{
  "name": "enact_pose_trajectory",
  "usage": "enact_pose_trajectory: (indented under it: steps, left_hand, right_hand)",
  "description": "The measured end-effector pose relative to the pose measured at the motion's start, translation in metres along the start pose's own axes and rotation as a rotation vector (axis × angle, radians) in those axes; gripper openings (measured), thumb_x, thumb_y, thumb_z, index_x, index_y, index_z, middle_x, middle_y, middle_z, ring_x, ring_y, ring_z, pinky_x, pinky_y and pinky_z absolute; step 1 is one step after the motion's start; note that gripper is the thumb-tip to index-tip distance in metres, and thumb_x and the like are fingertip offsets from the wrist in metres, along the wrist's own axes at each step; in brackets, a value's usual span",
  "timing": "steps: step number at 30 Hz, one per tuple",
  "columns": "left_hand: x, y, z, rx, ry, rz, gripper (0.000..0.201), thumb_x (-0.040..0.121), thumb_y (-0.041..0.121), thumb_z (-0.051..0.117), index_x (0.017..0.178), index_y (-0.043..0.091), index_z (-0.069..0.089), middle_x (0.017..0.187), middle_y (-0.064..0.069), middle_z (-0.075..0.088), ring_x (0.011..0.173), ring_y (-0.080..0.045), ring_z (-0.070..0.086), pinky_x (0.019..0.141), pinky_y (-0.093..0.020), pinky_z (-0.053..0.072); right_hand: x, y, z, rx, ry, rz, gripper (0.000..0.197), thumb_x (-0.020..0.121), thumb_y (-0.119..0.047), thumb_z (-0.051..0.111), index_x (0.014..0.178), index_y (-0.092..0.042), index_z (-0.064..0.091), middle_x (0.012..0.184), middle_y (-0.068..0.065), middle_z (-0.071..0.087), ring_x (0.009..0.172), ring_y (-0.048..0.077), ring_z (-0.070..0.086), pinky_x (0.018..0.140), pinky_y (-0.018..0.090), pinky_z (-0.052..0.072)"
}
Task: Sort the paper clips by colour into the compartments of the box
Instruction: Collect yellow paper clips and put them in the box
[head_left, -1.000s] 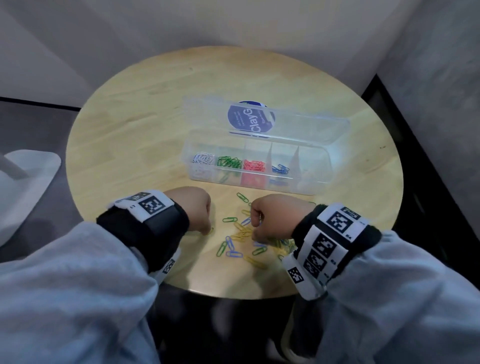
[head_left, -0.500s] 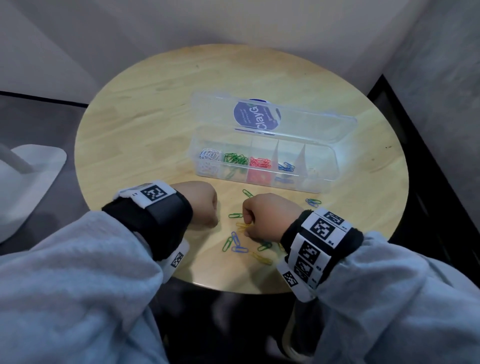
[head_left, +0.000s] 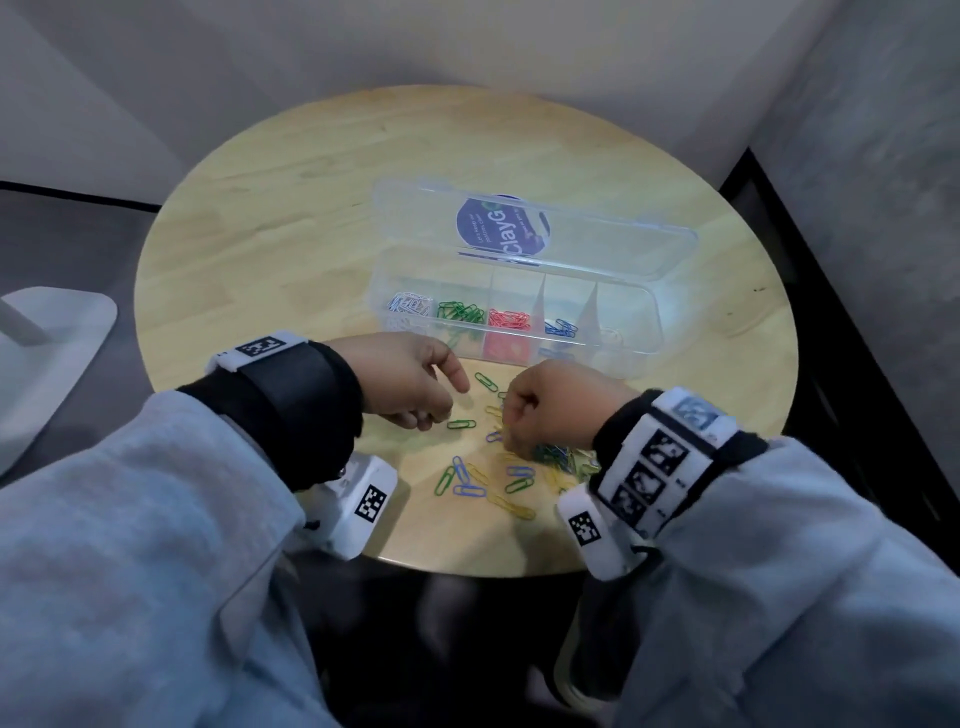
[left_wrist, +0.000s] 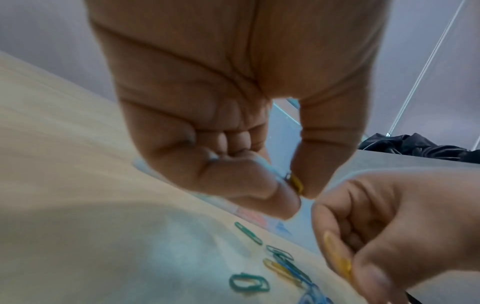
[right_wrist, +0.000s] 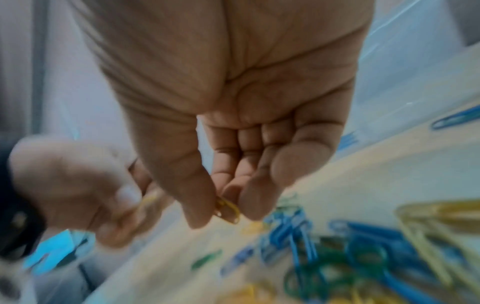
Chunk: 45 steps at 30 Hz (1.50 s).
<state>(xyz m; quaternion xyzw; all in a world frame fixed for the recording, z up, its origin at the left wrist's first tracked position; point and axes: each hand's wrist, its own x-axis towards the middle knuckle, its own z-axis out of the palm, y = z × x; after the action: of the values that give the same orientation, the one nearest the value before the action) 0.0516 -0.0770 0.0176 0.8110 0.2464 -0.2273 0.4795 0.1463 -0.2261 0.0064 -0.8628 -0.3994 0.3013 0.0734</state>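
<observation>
A clear plastic box (head_left: 644, 353) with its lid open stands mid-table; its compartments hold white (head_left: 410, 302), green (head_left: 460, 312), red (head_left: 509, 318) and blue (head_left: 561, 328) clips. Loose green, blue and yellow paper clips (head_left: 483, 480) lie near the front edge. My left hand (head_left: 410, 382) hovers just above them and pinches a yellow clip (left_wrist: 296, 183) between thumb and forefinger. Beside it, my right hand (head_left: 550, 410) pinches another yellow clip (right_wrist: 228, 209) over the pile (right_wrist: 363, 257).
The round wooden table (head_left: 311, 218) sits in a corner between walls. A white stand base (head_left: 47, 358) is on the floor to the left. A dark floor gap runs along the right side.
My left hand has lifted and its forefinger has uncurled from a fist. The right hand has shifted a little right, baring more of the pile.
</observation>
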Motion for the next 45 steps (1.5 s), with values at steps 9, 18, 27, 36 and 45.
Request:
enact_pose_trajectory:
  steps: [9,18,27,36,45]
  left_hand:
    - [0.005,0.023,0.019,0.204,0.018,0.001,0.011,0.085,0.015,0.055,0.076,0.019,0.060,0.070,0.001,0.057,0.061,-0.014,0.051,0.060,-0.021,0.041]
    - [0.005,0.040,0.055,0.866,0.007,0.035,0.033,0.070,0.012,0.068,0.092,0.031,0.052,0.074,0.009,0.044,0.076,-0.018,0.047,0.050,-0.022,0.028]
    - [0.009,0.036,0.066,1.008,0.096,0.017,0.023,0.075,0.014,0.063,0.085,0.030,0.050,0.073,0.007,0.045,0.077,-0.018,0.046,0.049,-0.022,0.026]
    - [0.011,0.029,0.065,0.997,0.073,0.011,0.009,0.081,0.018,0.059,0.083,0.027,0.056,0.067,0.009,0.045,0.070,-0.014,0.045,0.047,-0.021,0.025]
    - [0.009,0.024,0.067,0.983,0.013,0.012,0.013,0.080,0.031,0.068,0.091,0.026,0.063,0.064,0.011,0.047,0.074,-0.014,0.048,0.048,-0.020,0.026]
  right_hand:
    - [-0.035,0.060,-0.024,1.153,-0.017,0.192,0.029,0.090,0.012,0.038,0.072,-0.006,0.052,0.061,0.009,0.049,0.045,0.011,0.063,0.044,0.016,0.052]
    - [-0.043,0.085,-0.019,1.138,-0.041,0.200,0.027,0.090,0.007,0.041,0.069,-0.007,0.051,0.065,0.008,0.047,0.044,0.009,0.057,0.040,0.015,0.045]
    - [-0.040,0.090,-0.019,0.551,-0.004,0.239,0.027,0.084,-0.025,0.063,0.064,-0.017,0.047,0.062,0.004,0.048,0.062,0.023,0.042,0.058,0.032,0.034]
    - [-0.039,0.087,-0.017,0.415,-0.018,0.224,0.026,0.080,-0.029,0.069,0.068,-0.019,0.049,0.055,0.000,0.039,0.055,0.020,0.036,0.052,0.026,0.033]
    - [-0.038,0.083,-0.013,0.299,-0.037,0.200,0.021,0.082,-0.030,0.068,0.077,-0.016,0.053,0.056,-0.002,0.044,0.047,0.014,0.038,0.051,0.024,0.035]
